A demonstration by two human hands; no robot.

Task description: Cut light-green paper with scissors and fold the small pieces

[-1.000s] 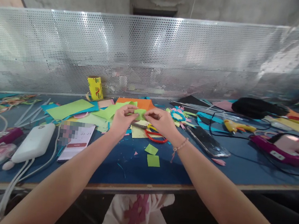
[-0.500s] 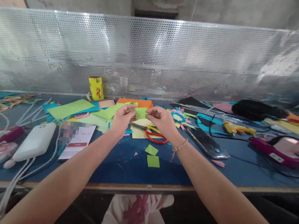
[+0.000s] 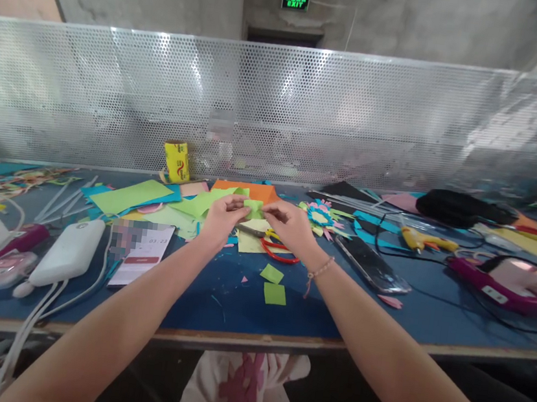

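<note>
Between my two hands is a small piece of green paper (image 3: 253, 208), pinched from both sides above the table. My left hand (image 3: 223, 220) grips its left edge with closed fingertips. On the opposite edge, my right hand (image 3: 291, 224) holds it between thumb and fingers. Just below lie scissors with red and yellow handles (image 3: 280, 256), their blades partly over a pale yellow sheet (image 3: 251, 244). Two green paper squares rest nearer to me, an upper square (image 3: 272, 273) and a lower square (image 3: 275, 294). Behind my hands is an orange sheet (image 3: 245, 190).
To the left lie a phone with a lit screen (image 3: 149, 255), a white power bank (image 3: 68, 251) and cables. On the right are a dark phone (image 3: 372, 266), a yellow glue gun (image 3: 427, 241) and a blue paper flower (image 3: 320, 213). A perforated metal screen (image 3: 279, 117) stands behind.
My hands have come closer together around the green paper, which now looks smaller and bent or folded. The whole view has shifted slightly. Things on the table have stayed put.
</note>
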